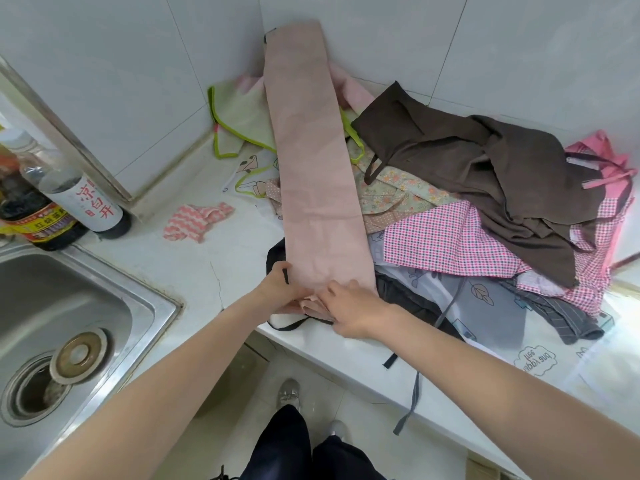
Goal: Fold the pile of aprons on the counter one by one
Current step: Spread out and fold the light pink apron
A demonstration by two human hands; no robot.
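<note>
Pink apron (317, 161), folded to a long strip, runs away from both hands over the pile (485, 188); left hand (278, 289) & right hand (349, 311) pinch its near end; fold evenly, edges aligned.

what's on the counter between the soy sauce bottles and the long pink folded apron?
Head view: a small pink-and-white striped cloth lies crumpled on the white counter, apart from the bottles and the pink apron. Otherwise bare counter.
</note>
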